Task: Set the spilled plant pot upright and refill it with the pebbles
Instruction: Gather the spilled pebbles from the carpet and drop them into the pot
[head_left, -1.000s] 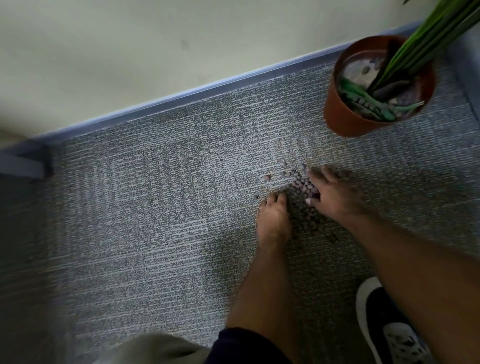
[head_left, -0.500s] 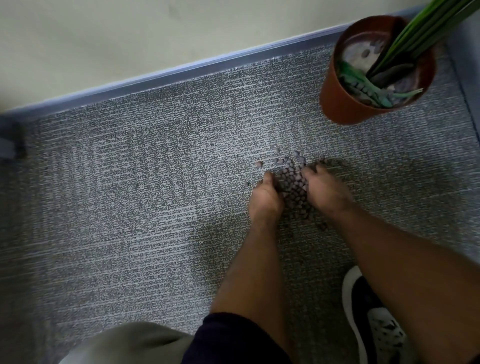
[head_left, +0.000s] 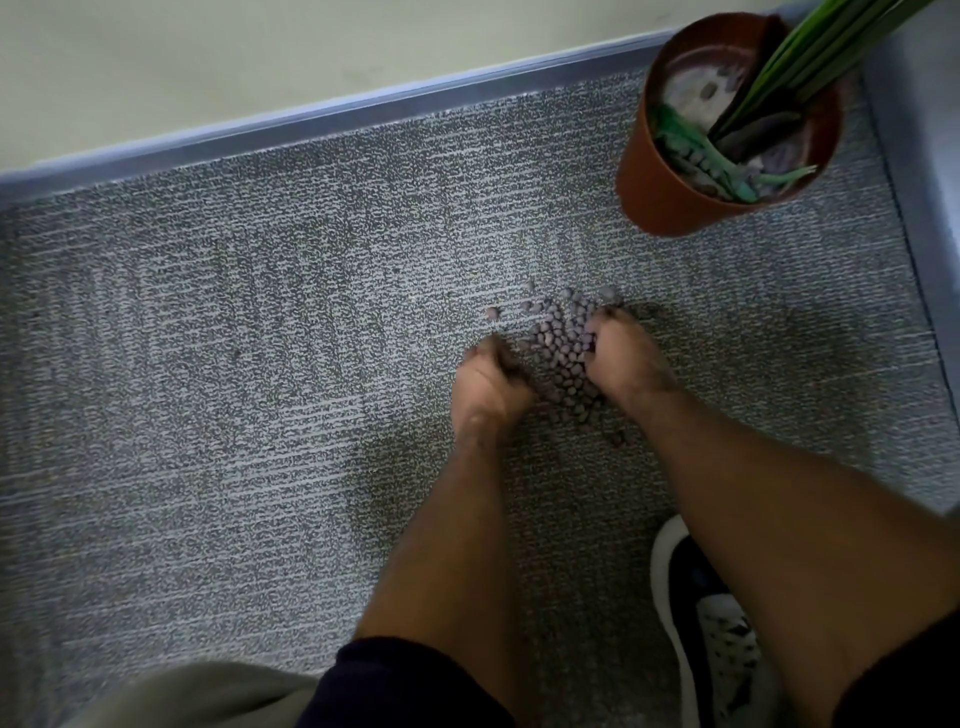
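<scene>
1. The grey carpet (head_left: 218, 395) covers the floor in front of you, edged at the top by a blue-grey skirting strip (head_left: 332, 119) under a pale wall (head_left: 260, 57).
2. The plant pot (head_left: 670, 192) stands upright near the corner, well apart from your hands, with green leaves (head_left: 810, 62) rising from it.
3. Your left hand (head_left: 488, 387) curls its fingers into the left side of the pebbles (head_left: 563, 348), grasping at them.
4. Your right hand (head_left: 621, 358) curls in from the right, cupping the heap.
5. The pebbles lie heaped on the carpet between both hands, a few strays just beyond.
6. Your shoe (head_left: 711, 639) sits lower right.
</scene>
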